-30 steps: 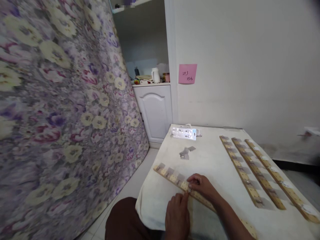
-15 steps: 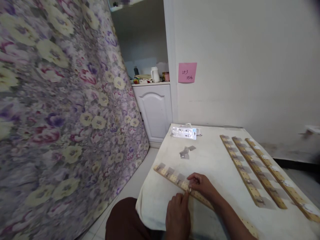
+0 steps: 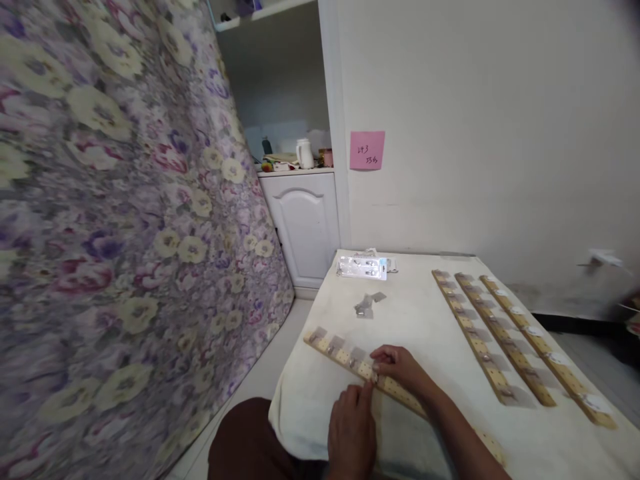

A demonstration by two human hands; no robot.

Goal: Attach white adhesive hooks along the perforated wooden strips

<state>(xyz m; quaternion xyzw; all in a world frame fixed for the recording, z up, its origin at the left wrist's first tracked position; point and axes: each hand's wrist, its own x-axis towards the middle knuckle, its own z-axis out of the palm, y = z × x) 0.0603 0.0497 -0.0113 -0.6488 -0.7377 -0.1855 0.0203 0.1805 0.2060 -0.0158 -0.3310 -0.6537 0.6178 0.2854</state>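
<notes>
Right hand [image 3: 400, 371]: fingers curled, tips pinching at the wooden strip [image 3: 340, 354].
Left hand [image 3: 353, 430]: fingers straight and close together, tips touching the strip's near edge.
Wooden strip: flat on the desk [image 3: 425, 320], slanting across its front left part.
Other strips [image 3: 493, 337]: three side by side, well to the right.
Clear packet [image 3: 363, 267]: at the desk's far edge.

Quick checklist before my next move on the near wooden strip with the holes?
1. Near perforated wooden strip lying flat on the white cloth-covered table: ok.
2. Left hand fingertips on the strip: ok.
3. Right hand on the strip beside it: ok; what it pinches: cannot tell.
4. Loose small clear bags mid-table, apart from both hands: ok.
5. Three other wooden strips lying apart at the right: ok.
</notes>
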